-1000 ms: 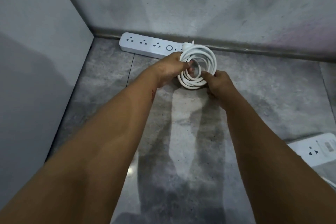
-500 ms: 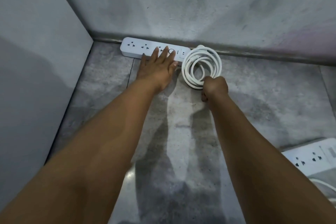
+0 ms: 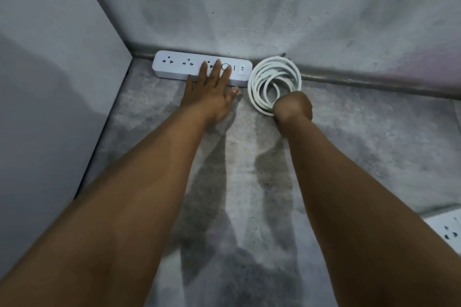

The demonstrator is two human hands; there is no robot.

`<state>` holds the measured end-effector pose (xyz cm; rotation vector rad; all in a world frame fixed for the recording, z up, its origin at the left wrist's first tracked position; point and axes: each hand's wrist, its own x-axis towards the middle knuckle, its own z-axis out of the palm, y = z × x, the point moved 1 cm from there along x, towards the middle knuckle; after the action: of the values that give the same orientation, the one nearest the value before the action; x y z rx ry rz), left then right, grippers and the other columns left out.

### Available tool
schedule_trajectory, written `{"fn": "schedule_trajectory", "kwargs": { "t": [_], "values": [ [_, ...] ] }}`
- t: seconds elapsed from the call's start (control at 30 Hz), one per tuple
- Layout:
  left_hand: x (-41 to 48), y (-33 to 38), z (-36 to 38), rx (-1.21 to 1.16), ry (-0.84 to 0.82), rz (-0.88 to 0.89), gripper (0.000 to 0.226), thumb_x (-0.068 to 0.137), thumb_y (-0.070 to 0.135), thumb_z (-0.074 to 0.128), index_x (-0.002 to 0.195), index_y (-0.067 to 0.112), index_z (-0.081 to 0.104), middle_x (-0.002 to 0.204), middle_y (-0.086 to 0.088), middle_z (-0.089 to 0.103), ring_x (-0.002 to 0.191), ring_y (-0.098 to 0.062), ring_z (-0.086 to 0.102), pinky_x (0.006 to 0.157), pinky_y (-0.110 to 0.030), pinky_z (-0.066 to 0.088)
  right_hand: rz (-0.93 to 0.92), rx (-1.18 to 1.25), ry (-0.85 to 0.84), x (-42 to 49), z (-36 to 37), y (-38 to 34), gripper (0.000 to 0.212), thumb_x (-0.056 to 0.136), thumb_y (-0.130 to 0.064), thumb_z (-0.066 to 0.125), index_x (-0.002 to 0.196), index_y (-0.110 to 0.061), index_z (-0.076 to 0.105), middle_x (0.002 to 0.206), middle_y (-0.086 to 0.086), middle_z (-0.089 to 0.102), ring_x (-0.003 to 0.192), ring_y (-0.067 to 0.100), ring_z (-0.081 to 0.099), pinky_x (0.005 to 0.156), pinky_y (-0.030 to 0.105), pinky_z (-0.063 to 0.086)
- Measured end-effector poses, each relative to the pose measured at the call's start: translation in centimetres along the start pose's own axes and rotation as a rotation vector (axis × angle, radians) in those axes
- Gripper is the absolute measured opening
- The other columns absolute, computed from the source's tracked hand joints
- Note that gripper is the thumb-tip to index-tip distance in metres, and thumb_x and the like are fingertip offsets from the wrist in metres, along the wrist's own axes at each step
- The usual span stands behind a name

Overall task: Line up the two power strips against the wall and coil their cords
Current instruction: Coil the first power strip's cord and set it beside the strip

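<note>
A white power strip (image 3: 174,65) lies on the floor along the base of the back wall, near the left corner. My left hand (image 3: 212,92) rests flat on its right half, fingers spread over the sockets and the round switch. Just right of the strip lies its white cord (image 3: 272,75), wound into a round coil that touches the wall's base. My right hand (image 3: 293,108) is closed in a fist on the near edge of that coil. A second white power strip (image 3: 446,230) shows partly at the right edge, away from the wall.
A grey panel (image 3: 50,82) stands on the left and meets the back wall (image 3: 249,7) in a corner. The floor (image 3: 349,157) is grey mottled concrete, bare between my arms and to the right of the coil.
My left hand let go of the coil and moved left onto the power strip. My right hand set the coil down flat by the wall, to the right of the strip.
</note>
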<state>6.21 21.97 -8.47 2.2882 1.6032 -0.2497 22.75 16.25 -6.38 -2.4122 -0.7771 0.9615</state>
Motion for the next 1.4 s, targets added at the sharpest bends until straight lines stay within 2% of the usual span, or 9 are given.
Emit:
{"fn": "schedule_trajectory", "kwargs": {
  "t": [0.1, 0.2, 0.3, 0.5, 0.6, 0.7, 0.83, 1.1, 1.4],
  "values": [
    [0.1, -0.1, -0.5, -0.023, -0.044, 0.002, 0.062, 0.101, 0.053, 0.01, 0.154, 0.03, -0.011, 0.161, 0.006, -0.023, 0.147, -0.021, -0.023, 0.12, -0.047, -0.008, -0.035, -0.091, -0.009, 0.8, 0.1, -0.4, 0.04, 0.099, -0.017, 0.044, 0.136, -0.001, 0.049, 0.138, 0.014, 0.054, 0.126, 0.03, 0.052, 0.096, 0.035, 0.044],
    [0.1, 0.0, -0.7, -0.021, -0.067, 0.001, 0.063, 0.101, 0.053, 0.012, 0.154, 0.03, -0.012, 0.161, 0.007, -0.024, 0.147, -0.021, -0.024, 0.12, -0.048, -0.007, 0.05, -0.055, 0.05, 1.3, 0.0, -0.6, 0.072, 0.096, -0.035, 0.055, 0.15, -0.003, 0.019, 0.151, 0.014, 0.04, 0.133, 0.032, 0.046, 0.105, 0.039, 0.039],
    [0.1, 0.0, -0.9, -0.033, -0.078, 0.004, 0.062, 0.102, 0.053, 0.012, 0.154, 0.03, -0.012, 0.16, 0.007, -0.024, 0.147, -0.021, -0.024, 0.12, -0.049, -0.007, -0.002, -0.238, 0.141, 0.6, 0.0, -0.2, 0.078, 0.098, -0.036, 0.048, 0.155, -0.008, 0.003, 0.154, 0.013, 0.036, 0.135, 0.034, 0.044, 0.106, 0.044, 0.037],
    [0.1, 0.1, -1.0, -0.031, -0.096, -0.003, 0.062, 0.102, 0.052, 0.012, 0.154, 0.03, -0.012, 0.16, 0.007, -0.025, 0.147, -0.021, -0.025, 0.12, -0.049, -0.007, -0.429, -0.435, 0.598, -1.4, 1.3, 1.0, 0.065, 0.095, -0.044, 0.043, 0.148, -0.009, 0.033, 0.146, 0.017, 0.043, 0.132, 0.034, 0.041, 0.103, 0.045, 0.03],
    [0.2, 0.2, -1.0, -0.031, -0.095, -0.011, 0.06, 0.103, 0.05, 0.012, 0.154, 0.03, -0.013, 0.16, 0.007, -0.026, 0.147, -0.021, -0.025, 0.12, -0.049, -0.008, -0.715, -0.553, 0.488, -2.3, 2.2, 0.7, 0.071, 0.096, -0.055, 0.036, 0.156, -0.02, 0.018, 0.162, 0.008, 0.02, 0.148, 0.026, 0.02, 0.117, 0.045, 0.011],
    [0.2, 0.2, -0.9, -0.04, -0.087, -0.011, 0.058, 0.104, 0.045, 0.013, 0.153, 0.031, -0.014, 0.16, 0.007, -0.026, 0.146, -0.02, -0.026, 0.119, -0.049, -0.009, -0.839, -0.714, 0.415, -1.9, 3.3, 0.9, 0.075, 0.096, -0.058, 0.033, 0.157, -0.027, 0.003, 0.166, 0.003, -0.001, 0.152, 0.023, 0.002, 0.121, 0.045, -0.001],
    [0.2, 0.0, -0.7, -0.034, -0.078, 0.001, 0.058, 0.104, 0.044, 0.014, 0.153, 0.031, -0.014, 0.16, 0.007, -0.026, 0.146, -0.02, -0.026, 0.119, -0.049, -0.009, -0.778, -0.777, 0.342, -0.6, 3.9, 1.3, 0.072, 0.098, -0.06, 0.023, 0.157, -0.028, -0.004, 0.165, 0.003, -0.009, 0.152, 0.022, -0.007, 0.122, 0.045, -0.003],
    [0.1, -0.4, -0.4, 0.002, -0.029, 0.015, 0.057, 0.104, 0.045, 0.011, 0.153, 0.032, -0.014, 0.16, 0.008, -0.024, 0.147, -0.019, -0.024, 0.119, -0.051, -0.01, -0.612, -0.782, 0.296, 0.7, 3.0, 1.1, 0.074, 0.098, -0.06, 0.019, 0.155, -0.026, -0.013, 0.164, 0.005, -0.013, 0.152, 0.023, -0.006, 0.121, 0.05, -0.004],
    [-0.1, -0.1, -0.6, 0.136, -0.029, 0.008, 0.065, 0.1, 0.057, 0.009, 0.153, 0.029, -0.016, 0.16, 0.005, -0.024, 0.148, -0.02, -0.02, 0.118, -0.052, -0.01, -0.567, -0.662, 0.178, 0.1, 2.4, 0.4, 0.075, 0.099, -0.053, 0.034, 0.155, -0.03, -0.011, 0.164, 0.002, -0.015, 0.152, 0.022, -0.01, 0.121, 0.053, -0.001]
  ]
}}
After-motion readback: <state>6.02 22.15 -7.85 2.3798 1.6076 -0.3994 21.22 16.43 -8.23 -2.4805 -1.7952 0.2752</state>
